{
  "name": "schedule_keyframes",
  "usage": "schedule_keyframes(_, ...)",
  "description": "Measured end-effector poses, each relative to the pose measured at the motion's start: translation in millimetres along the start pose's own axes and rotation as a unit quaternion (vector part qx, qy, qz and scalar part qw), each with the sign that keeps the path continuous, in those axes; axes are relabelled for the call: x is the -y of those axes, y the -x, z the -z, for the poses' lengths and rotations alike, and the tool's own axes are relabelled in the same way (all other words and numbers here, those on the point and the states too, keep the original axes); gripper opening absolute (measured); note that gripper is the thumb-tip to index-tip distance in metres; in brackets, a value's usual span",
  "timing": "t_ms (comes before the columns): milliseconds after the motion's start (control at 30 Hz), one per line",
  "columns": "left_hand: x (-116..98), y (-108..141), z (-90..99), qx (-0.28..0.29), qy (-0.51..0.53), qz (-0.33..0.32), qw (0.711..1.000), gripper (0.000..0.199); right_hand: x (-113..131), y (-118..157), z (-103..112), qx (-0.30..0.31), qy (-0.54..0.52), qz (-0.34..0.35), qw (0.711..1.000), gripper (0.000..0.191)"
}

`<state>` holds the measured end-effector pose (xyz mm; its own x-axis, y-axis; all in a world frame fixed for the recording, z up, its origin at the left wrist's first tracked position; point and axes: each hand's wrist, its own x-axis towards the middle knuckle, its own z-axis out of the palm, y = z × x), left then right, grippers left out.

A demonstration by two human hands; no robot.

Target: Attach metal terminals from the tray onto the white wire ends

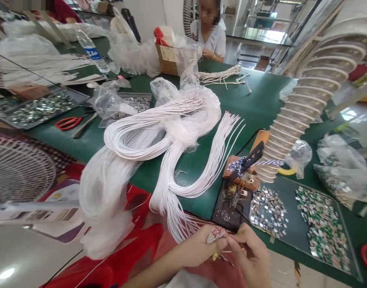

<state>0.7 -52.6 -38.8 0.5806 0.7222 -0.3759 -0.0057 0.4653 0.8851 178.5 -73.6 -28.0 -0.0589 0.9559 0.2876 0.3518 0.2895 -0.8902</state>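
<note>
My left hand point(198, 249) is closed around the ends of a bundle of white wires, whose reddish tips point(216, 234) poke out above the thumb. Touching it from the right, my right hand point(252, 254) is pinched at the fingertips close to those tips; what lies between its fingers is too small to make out. A few loose wire ends and a small yellow thing point(214, 256) show below the hands. The white wires point(168, 192) run up from my lap onto the green table, looped and partly wrapped in clear plastic.
Just beyond my hands stands a small soldering fixture point(242, 178) under a ribbed extraction hose point(303, 108). A tray point(291, 192) of small metal and green parts lies right. Left are red-handled scissors point(68, 123), another parts tray point(42, 108) and a fan point(21, 168). A person point(212, 36) sits opposite.
</note>
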Motion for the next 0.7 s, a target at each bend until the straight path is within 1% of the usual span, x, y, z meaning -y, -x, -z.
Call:
schedule_keyframes(100,-6,2,2.4,-0.039,-0.044,0.004,0.998,0.053,6,-1,-7,-0.044,0.036,0.044,0.997,0.026)
schedule_keyframes(167,-12,3,4.0,-0.047,-0.072,-0.005,0.996,0.046,9,-1,-10,-0.061,0.047,0.055,0.996,0.026)
schedule_keyframes(233,-19,2,5.4,-0.049,-0.096,-0.018,0.994,0.037,11,-1,-11,-0.069,0.046,0.044,0.996,0.025)
schedule_keyframes(333,-29,-1,6.9,-0.071,-0.121,-0.028,0.990,0.024,14,-2,-12,-0.080,0.035,0.032,0.996,0.025)
schedule_keyframes(400,-35,-3,7.8,-0.068,-0.129,-0.028,0.989,0.021,17,-4,-11,-0.078,0.030,0.032,0.996,0.025)
schedule_keyframes(467,-38,-6,10.0,-0.052,-0.126,-0.035,0.990,0.023,18,-6,-8,-0.070,0.027,0.030,0.997,0.025)
schedule_keyframes(533,-40,-9,14.2,-0.049,-0.118,-0.045,0.991,0.026,16,-7,-2,-0.084,0.022,0.024,0.996,0.025)
schedule_keyframes(600,-39,-10,20.4,-0.070,-0.097,-0.043,0.992,0.029,10,-8,10,-0.127,0.032,0.008,0.991,0.025)
schedule_keyframes(667,-36,-9,27.0,-0.083,-0.067,-0.024,0.994,0.030,-1,-14,28,-0.159,0.077,-0.025,0.984,0.026)
schedule_keyframes(700,-35,-9,29.9,-0.082,-0.052,-0.014,0.995,0.030,-8,-18,38,-0.146,0.116,-0.043,0.981,0.026)
